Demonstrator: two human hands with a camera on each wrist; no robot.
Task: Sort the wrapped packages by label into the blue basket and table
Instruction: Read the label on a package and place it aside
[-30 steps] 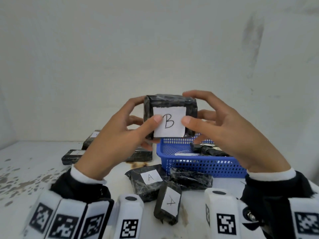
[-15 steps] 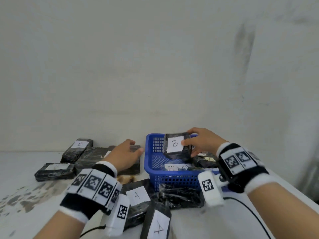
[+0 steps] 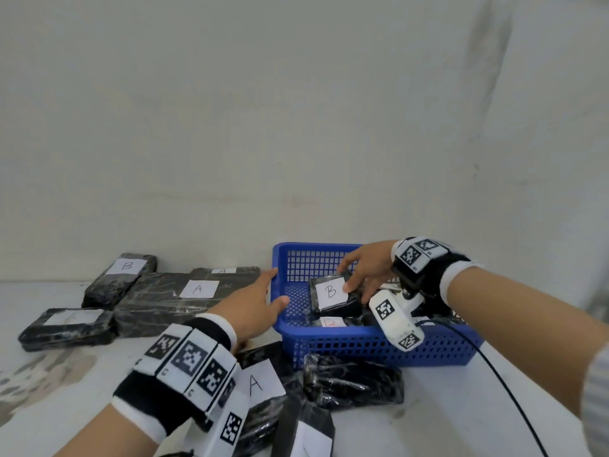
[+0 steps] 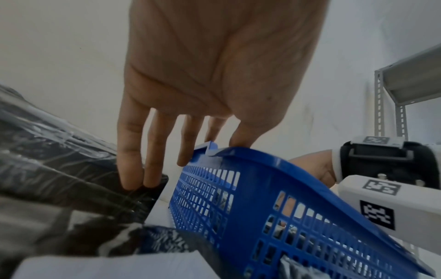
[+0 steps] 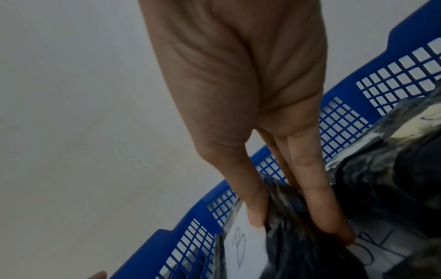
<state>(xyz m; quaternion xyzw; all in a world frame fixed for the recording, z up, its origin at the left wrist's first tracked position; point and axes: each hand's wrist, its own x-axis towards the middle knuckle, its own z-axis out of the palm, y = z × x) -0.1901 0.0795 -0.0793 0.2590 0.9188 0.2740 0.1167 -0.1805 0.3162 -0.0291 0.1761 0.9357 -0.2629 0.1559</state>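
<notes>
The blue basket stands on the white table at centre right, with several black wrapped packages inside. My right hand reaches into it and pinches a black package labelled B by its right edge, thumb on the label. In the right wrist view the hand holds this B package low inside the basket, over other packages. My left hand lies with straight fingers at the basket's left rim, thumb over the rim. The left wrist view shows that hand at the rim.
Left of the basket lie a large package labelled A, one labelled B by the wall, and another black package. In front of the basket are an A package and a label-less one. A black cable runs at right.
Both hands held the B package up a second ago. The left hand let go and went to the basket's left rim. The right hand brought the package down into the basket.
</notes>
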